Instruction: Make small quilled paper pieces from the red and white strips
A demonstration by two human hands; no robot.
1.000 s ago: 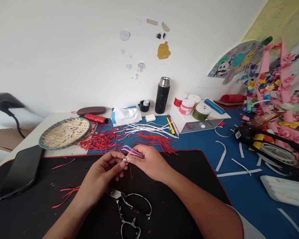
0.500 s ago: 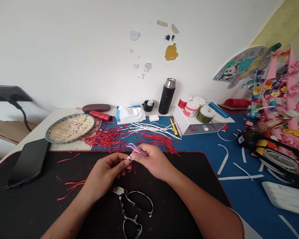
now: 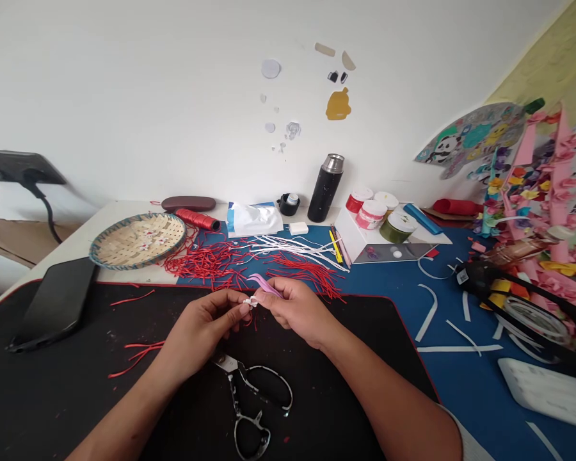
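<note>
My left hand point(image 3: 202, 328) pinches a small white cord piece point(image 3: 249, 301) between thumb and fingertips, with thin red cord ends point(image 3: 255, 318) hanging below it. My right hand point(image 3: 300, 312) is closed around pink-purple curved tweezers point(image 3: 270, 289), their tips pointing up and to the left. The right thumb and fingertips meet the white piece too, so both hands touch at it. Fingers partly hide the piece's exact shape. Below the hands, silver and black scissors point(image 3: 252, 390) lie on the black mat point(image 3: 336, 397), blades partly under my left hand.
Red cords point(image 3: 206, 262) and white cords point(image 3: 292, 248) lie behind the hands. A woven basket point(image 3: 137, 242) and a black phone point(image 3: 57, 304) sit to the left. A black thermos point(image 3: 326, 189) and paint jars point(image 3: 370, 214) stand at the back. White strips point(image 3: 461, 349) lie at right.
The tweezers have turned slightly and their tips now look closer together. Both hands stay at the white piece. The whole view has shifted a little.
</note>
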